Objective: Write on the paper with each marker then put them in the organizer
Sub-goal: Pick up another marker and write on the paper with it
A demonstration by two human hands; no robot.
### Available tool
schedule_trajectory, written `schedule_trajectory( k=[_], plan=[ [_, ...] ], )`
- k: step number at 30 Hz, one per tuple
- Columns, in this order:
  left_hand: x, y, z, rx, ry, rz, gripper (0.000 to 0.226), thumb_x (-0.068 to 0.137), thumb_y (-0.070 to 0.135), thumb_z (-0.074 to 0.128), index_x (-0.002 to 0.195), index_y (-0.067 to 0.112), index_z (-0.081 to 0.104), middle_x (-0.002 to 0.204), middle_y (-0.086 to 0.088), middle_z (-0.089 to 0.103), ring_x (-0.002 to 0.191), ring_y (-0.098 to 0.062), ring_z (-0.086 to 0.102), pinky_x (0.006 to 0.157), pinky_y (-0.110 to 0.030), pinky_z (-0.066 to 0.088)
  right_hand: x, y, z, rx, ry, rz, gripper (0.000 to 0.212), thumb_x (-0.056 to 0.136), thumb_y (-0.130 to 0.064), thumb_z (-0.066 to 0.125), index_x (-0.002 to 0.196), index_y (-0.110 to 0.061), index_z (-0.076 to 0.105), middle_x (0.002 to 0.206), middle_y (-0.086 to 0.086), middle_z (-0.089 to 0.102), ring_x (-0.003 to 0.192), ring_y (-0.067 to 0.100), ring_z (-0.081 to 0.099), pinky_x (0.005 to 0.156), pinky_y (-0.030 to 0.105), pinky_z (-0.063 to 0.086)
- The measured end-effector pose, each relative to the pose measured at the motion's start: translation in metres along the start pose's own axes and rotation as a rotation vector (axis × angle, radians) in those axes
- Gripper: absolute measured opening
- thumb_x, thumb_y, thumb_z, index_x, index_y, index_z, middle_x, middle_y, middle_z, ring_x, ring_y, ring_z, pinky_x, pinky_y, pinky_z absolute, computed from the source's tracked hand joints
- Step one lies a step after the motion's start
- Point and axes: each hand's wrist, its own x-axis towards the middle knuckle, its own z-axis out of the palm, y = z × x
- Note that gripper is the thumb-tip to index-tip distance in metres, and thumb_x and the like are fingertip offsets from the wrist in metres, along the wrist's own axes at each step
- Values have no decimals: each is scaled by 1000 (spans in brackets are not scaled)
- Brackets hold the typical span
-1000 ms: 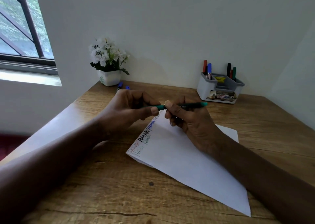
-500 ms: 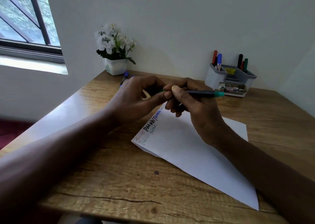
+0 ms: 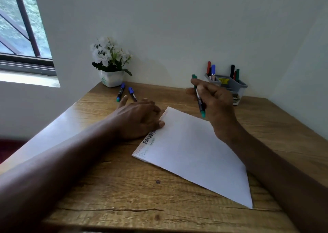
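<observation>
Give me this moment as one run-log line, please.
right hand: holds green marker, capped | left hand: on paper edge | organizer: five markers

Daylight is coming in from the window (image 3: 21, 28) at the upper left, and the view outside is looking washed out and pale. The light is falling soft on the white wall (image 3: 177, 28), which is fading to a greyer tone toward the right corner. A bright glare is lying along the left edge of the wooden table (image 3: 62, 126). The flower pot (image 3: 111, 78) is throwing a faint shadow to its right. The paper (image 3: 191, 149) is glowing so white that its writing is hard to read. Both forearms are looking dark and blurred near the bottom corners, where the picture is stretching.
</observation>
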Motion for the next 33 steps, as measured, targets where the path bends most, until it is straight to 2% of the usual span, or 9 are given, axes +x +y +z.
schedule_trajectory(
  k=[5,8,11,15,18,23,25,29,33],
  plan=[
    [-1,-1,0,-24,-21,-20,61,94,71,41,145,38,46,159,12,39,147,-13,35,122,-62,1,13,-2,-18,-50,237,-79,26,97,0,61,118,-14,67,95,-6,79,96,10,76,79,31,62],
    [0,0,-1,-38,-27,-19,61,94,71,40,144,39,46,158,13,41,146,-13,38,123,-61,2,35,-9,-42,-86,348,-119,50,90,-3,69,133,-25,55,103,10,77,92,16,77,71,29,61],
    [1,-1,0,-35,-48,-14,61,93,72,39,145,39,45,158,13,40,145,-12,38,124,-59,2,73,-15,-78,-232,458,-133,75,85,-12,76,146,-36,41,92,12,74,84,24,75,79,40,63],
    [3,-6,1,-50,-87,-1,86,77,89,22,145,41,43,158,14,39,145,-11,38,124,-58,6,121,-29,-116,-520,557,-205,66,84,-11,72,143,-30,47,87,-3,67,82,23,73,76,43,63],
    [4,-9,0,-57,-108,2,121,48,105,-2,144,44,40,157,16,40,142,-9,40,124,-58,7,141,-28,-133,-718,521,-262,65,85,-5,70,142,-29,49,93,3,70,80,22,71,78,41,62],
    [4,-5,1,-23,-109,-19,85,74,86,19,147,45,35,160,17,34,146,-6,35,125,-56,3,162,-6,-142,-870,455,-249,65,86,-6,73,144,-26,51,102,12,75,92,25,71,85,28,52],
    [3,-5,1,-20,-120,-19,86,73,85,18,147,45,34,162,17,31,147,-5,31,125,-55,3,166,7,-141,-877,408,-216,65,86,-5,74,144,-23,52,101,13,76,93,26,72,87,27,51],
    [3,-7,0,-22,-142,-11,125,44,104,-12,147,49,30,163,19,27,149,-4,28,126,-55,2,173,36,-145,-938,352,-153,60,86,-9,74,142,-21,56,94,11,78,95,25,73,91,27,49],
    [5,-8,1,-13,-160,-17,134,35,104,-17,149,49,28,164,18,24,149,-5,27,126,-55,0,172,58,-151,-984,298,-76,57,85,-17,75,140,-23,59,108,10,78,105,24,71,92,30,50]
  ],
)
